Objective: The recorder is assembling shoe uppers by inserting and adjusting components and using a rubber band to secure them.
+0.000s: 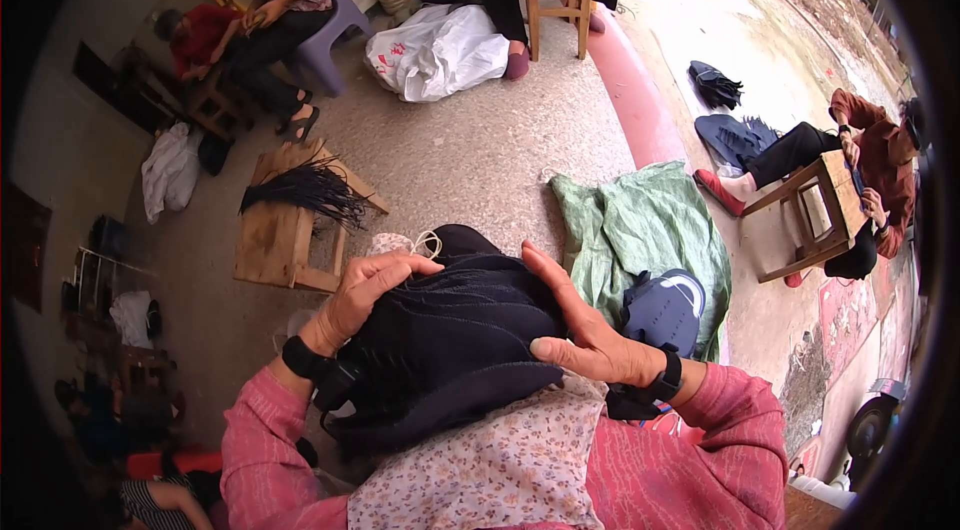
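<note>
On my lap lies a stack of dark fabric pieces [460, 330] with curved stitched edges, layered over one another. My left hand [370, 290] is at its far left edge, fingers bent and pinched on the cloth. Against the right edge rests my right hand [585, 330]; its fingers are stretched out and the thumb lies apart on the top pieces. A pale cord loop [428, 244] shows just beyond the left fingertips. Beneath the stack is a floral apron [490, 455]. The underside of the stack is hidden.
A wooden stool [275, 240] bears a bundle of black strips [310, 192]. To the right, a green woven sack [640, 215] lies by a blue sole-shaped piece [665, 310]. Farther off are a white sack [435, 55] and other people seated at stools [815, 220].
</note>
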{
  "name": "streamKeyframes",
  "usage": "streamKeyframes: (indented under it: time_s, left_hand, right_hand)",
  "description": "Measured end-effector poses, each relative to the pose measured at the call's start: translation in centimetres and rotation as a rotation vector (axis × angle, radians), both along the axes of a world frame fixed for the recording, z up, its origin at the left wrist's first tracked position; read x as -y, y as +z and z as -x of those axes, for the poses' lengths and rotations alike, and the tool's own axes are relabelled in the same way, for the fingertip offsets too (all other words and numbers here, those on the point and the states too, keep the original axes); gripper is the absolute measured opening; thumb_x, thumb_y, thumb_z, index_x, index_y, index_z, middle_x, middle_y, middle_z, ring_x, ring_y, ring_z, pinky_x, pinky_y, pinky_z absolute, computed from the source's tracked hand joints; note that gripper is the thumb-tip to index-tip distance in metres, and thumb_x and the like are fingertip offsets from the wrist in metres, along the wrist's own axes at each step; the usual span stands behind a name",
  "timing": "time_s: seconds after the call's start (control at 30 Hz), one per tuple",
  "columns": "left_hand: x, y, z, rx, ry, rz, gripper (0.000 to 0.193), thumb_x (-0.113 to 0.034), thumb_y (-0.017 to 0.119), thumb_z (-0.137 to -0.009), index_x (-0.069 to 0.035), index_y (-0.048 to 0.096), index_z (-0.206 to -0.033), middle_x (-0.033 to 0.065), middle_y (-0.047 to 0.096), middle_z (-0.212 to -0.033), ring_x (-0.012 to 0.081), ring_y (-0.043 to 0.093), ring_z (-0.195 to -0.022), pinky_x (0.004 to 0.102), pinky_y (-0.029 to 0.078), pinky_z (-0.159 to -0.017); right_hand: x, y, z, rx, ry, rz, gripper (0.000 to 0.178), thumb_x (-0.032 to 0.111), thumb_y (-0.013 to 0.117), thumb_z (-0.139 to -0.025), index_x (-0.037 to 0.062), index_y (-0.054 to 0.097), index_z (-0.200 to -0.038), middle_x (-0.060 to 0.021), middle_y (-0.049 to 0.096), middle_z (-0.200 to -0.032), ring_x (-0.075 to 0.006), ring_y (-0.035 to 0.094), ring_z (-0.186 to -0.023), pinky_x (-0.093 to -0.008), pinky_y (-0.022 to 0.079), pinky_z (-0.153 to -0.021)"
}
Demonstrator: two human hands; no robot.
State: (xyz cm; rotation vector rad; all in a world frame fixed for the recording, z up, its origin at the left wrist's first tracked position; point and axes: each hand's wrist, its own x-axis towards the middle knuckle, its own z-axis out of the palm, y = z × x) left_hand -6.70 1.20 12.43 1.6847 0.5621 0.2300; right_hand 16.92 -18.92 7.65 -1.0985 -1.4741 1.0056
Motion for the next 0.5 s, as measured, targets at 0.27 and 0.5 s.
streamKeyframes:
  time_s: [0.27, 0.5]
  left_hand:
    - [0.4, 0.2, -1.1, 0.003, -0.054, -0.059, 0.034, -0.021, 0.051, -0.097, 0.003, 0.068, -0.115, 0.0103, 0.068, -0.114, 0.0177, 0.060, -0.109, 0.0294, 0.042, -0.100]
    - [-0.9, 1.0, -1.4, 0.031, -0.190, -0.320, 0.033, -0.024, 0.059, -0.093, 0.000, 0.069, -0.113, 0.0129, 0.069, -0.112, 0.0209, 0.062, -0.109, 0.0310, 0.044, -0.099]
  right_hand:
    - [-1.3, -0.1, -0.5, 0.276, 0.026, -0.077, 0.061, 0.032, 0.066, -0.093, -0.0023, 0.043, -0.137, -0.0233, 0.038, -0.147, -0.0372, 0.026, -0.144, -0.0472, 0.023, -0.117]
    - [0.1, 1.4, -0.6, 0.327, 0.146, -0.179, 0.032, 0.017, 0.072, -0.084, 0.0028, 0.054, -0.107, -0.0119, 0.059, -0.121, -0.0276, 0.052, -0.124, -0.0503, 0.025, -0.116]
